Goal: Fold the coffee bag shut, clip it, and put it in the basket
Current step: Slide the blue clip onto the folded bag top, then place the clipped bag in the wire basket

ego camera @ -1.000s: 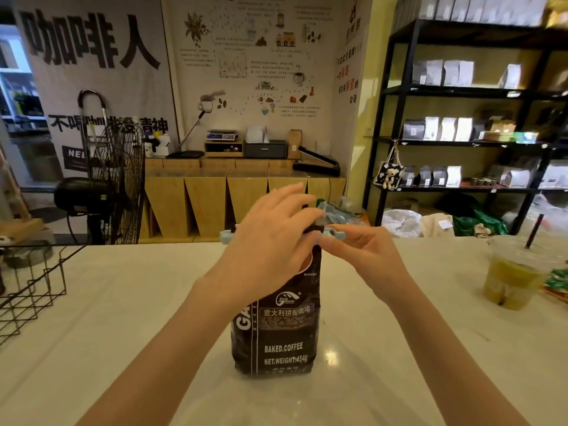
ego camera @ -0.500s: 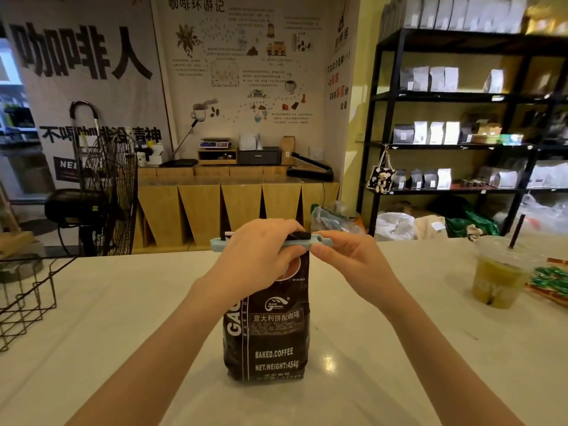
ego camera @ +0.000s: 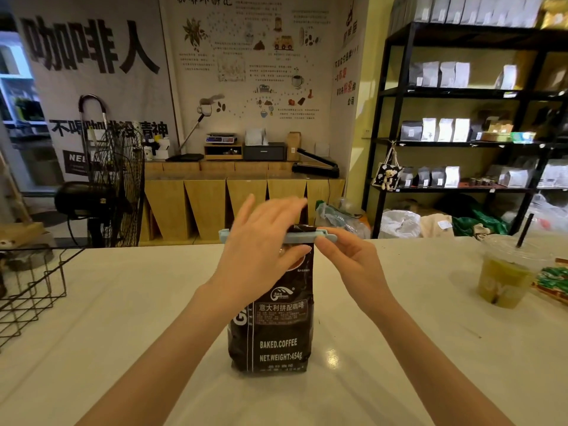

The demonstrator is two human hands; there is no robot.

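Coffee bag (ego camera: pixel 272 327) stands upright on the white desk (ego camera: pixel 123 318), directly under both hands, its dark printed face turned toward the camera. Its top is folded over, and a pale blue clip (ego camera: pixel 299 238) lies across that fold like a bar, one end poking out past the left hand and the other reaching into the right.

The left hand (ego camera: pixel 261 256) is draped over the bag's top: its thumb presses the front of the bag just below the clip, while the other fingers (ego camera: pixel 276 207) spread fairly wide above and behind the fold, somewhat blurred. The right hand (ego camera: pixel 347 259) pinches the right end of the clip narrowly between thumb and forefinger, the rest of its fingers curled loosely below.

The step in hand looks like the clipping itself, probably its last part: whether the clip has latched cannot be told from here, as the left hand hides most of it. If it is not yet shut, the next move calls for a firm squeeze at the right end while the left hand steadies the fold.

After that the bag must travel well off to the left of the left hand, where the black wire basket (ego camera: pixel 33 287) sits at the desk's edge. A lidded iced drink (ego camera: pixel 504 272) stands far out to the right, clear of that path.
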